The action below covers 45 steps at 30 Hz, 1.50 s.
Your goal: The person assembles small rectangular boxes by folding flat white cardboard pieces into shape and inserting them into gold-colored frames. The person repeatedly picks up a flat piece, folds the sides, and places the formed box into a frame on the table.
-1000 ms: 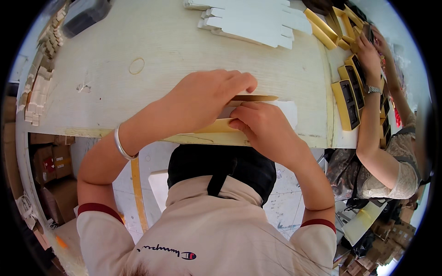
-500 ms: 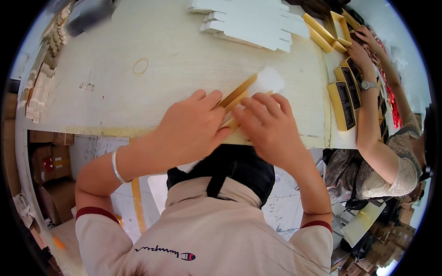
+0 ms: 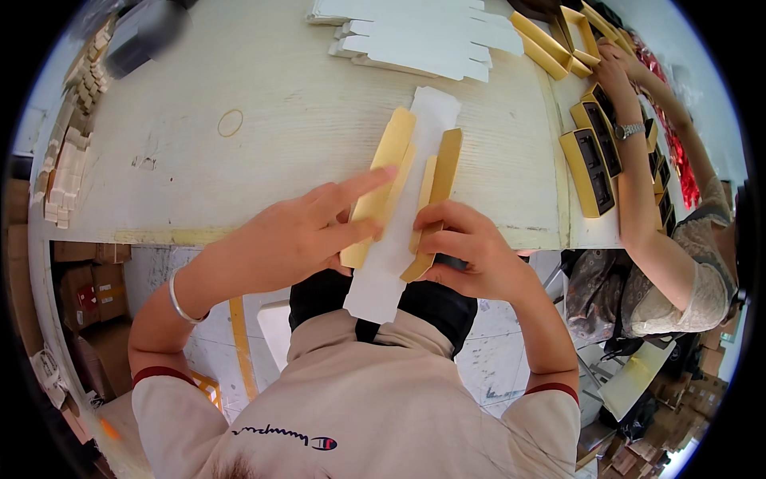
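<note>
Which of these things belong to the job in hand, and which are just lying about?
In the job:
- gold-and-white carton, touched by left hand and right hand
- flat white stack, perhaps

Apparently lying about:
- thin ring
- dark container

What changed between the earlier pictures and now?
The long gold-and-white card piece swung from crosswise to pointing mostly away, its gold sides spread apart. The left hand touches the left one; the right hand holds the other. The flat white cardboard stack stayed put.
</note>
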{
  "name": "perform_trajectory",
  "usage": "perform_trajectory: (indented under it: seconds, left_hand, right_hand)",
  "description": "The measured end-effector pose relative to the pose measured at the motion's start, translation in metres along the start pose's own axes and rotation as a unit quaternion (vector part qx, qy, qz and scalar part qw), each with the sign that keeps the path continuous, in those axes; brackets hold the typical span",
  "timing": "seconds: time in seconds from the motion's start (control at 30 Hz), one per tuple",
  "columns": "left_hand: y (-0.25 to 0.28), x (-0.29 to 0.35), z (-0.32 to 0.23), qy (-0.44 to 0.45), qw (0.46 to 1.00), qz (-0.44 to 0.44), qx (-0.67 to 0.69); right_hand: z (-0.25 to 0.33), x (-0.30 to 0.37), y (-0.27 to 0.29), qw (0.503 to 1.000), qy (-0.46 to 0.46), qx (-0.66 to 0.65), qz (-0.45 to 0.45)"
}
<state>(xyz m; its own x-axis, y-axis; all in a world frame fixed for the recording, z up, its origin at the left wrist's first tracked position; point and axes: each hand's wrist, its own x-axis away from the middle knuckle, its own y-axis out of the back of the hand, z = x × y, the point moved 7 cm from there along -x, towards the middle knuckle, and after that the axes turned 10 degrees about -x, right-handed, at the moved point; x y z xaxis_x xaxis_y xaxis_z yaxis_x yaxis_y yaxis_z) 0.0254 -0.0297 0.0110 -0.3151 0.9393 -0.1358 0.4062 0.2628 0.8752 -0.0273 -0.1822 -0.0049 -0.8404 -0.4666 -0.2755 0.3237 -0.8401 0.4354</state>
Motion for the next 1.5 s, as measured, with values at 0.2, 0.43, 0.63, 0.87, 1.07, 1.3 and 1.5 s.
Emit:
perform_trajectory:
  seconds: [0.2, 0.43, 0.63, 0.87, 1.07, 1.3, 1.5]
  left_hand:
    - [-0.017, -0.008, 0.006, -0.042, 0.994, -0.094, 0.027]
    - [-0.023, -0.013, -0.01, 0.02, 0.985, -0.168, 0.033]
    - [-0.026, -0.009, -0.006, 0.024, 0.982, -0.18, 0.043]
    - [-0.026, -0.015, -0.012, 0.056, 0.979, -0.177, 0.08]
    - [-0.031, -0.011, -0.004, 0.108, 0.967, -0.14, 0.181]
    - [-0.022, -0.005, -0.002, 0.087, 0.95, -0.048, 0.295]
    - [-0.024, -0.006, -0.009, 0.086, 0.962, -0.145, 0.215]
  right_hand:
    - [0.005, -0.007, -0.004, 0.999, -0.002, 0.051, -0.012]
    - [0.01, -0.012, -0.011, 0.995, -0.035, 0.094, -0.028]
    - [0.025, 0.0, -0.017, 0.988, -0.037, 0.132, -0.068]
    - [0.026, 0.033, -0.036, 0.94, 0.1, 0.31, -0.1]
    - [0.021, 0.022, -0.025, 0.957, 0.128, 0.204, -0.16]
    - [0.014, 0.01, -0.014, 0.982, 0.043, 0.061, -0.171]
    - [0.013, 0.005, -0.01, 0.978, -0.035, -0.004, -0.207]
